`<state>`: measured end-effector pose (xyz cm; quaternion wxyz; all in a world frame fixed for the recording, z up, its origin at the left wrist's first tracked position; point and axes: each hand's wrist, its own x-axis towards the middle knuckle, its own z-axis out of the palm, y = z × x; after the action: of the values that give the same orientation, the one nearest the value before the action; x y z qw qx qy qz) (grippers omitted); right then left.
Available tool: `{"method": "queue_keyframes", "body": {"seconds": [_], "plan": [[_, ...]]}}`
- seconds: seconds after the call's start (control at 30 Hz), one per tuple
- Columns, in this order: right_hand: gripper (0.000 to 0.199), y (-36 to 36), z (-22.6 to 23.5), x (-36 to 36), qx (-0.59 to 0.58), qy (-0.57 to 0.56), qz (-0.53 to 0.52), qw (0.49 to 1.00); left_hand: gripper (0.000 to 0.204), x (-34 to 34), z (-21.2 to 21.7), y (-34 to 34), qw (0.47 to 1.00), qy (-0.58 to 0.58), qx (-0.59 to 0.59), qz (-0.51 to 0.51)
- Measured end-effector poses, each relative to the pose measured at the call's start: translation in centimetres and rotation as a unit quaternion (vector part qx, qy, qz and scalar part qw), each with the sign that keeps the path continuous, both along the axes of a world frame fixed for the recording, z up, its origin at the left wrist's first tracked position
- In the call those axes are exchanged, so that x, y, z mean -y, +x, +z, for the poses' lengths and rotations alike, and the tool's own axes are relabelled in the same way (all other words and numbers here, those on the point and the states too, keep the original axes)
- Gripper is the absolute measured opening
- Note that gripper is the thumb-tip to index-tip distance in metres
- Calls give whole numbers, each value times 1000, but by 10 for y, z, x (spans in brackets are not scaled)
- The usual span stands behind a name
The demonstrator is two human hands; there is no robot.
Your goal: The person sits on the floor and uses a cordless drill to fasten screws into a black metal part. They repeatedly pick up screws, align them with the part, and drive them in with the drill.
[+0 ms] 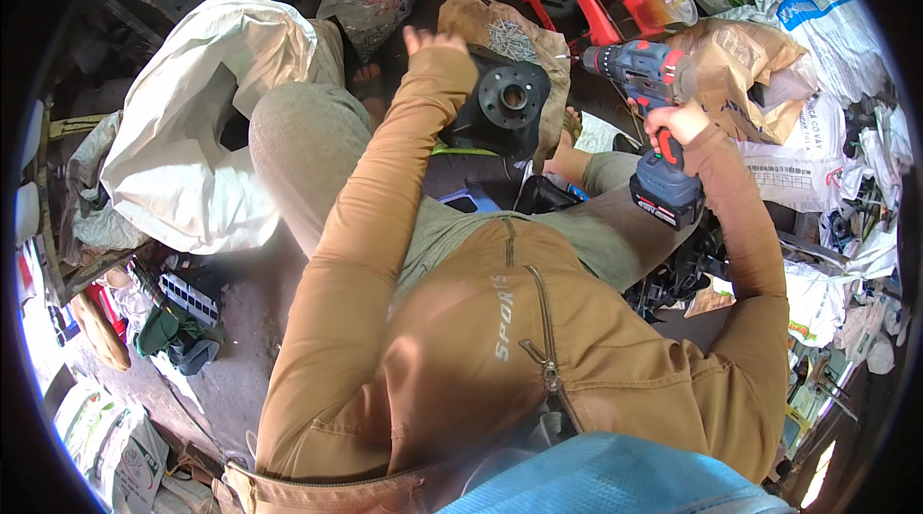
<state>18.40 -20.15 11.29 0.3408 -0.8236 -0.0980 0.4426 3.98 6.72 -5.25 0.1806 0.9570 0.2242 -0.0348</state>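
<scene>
Between the knees, the right hand [676, 125] is wrapped tight around the grip of a cordless drill [646, 81], its bit aimed left at a black round flanged part [510, 100]. That part is steadied by the left hand [423, 41], seemingly to hold it against the bit; whether its fingers clasp it cannot be told. Screws lie on a brown sack [514, 33] behind.

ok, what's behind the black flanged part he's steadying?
Behind the black flanged part sits a brown sack with loose nails on top. The left hand reaches there. The sack's lower portion is hidden by the part.
</scene>
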Motion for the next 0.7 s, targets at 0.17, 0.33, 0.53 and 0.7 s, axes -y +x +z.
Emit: {"method": "queue_keyframes", "body": {"seconds": [0.17, 0.33, 0.53, 0.7], "plan": [[49, -43, 42, 4, -29, 59, 34, 997, 47, 48, 17, 7, 917, -252, 293, -98], [54, -71, 66, 7, -36, 54, 28, 998, 30, 69, 19, 5, 850, -439, 285, -58], [55, -78, 73, 18, -38, 58, 45, 997, 22, 64, 33, -6, 865, -302, 376, -137], [50, -81, 72, 23, 6, 28, 61, 998, 18, 62, 28, -7, 858, -219, 429, -180]]}}
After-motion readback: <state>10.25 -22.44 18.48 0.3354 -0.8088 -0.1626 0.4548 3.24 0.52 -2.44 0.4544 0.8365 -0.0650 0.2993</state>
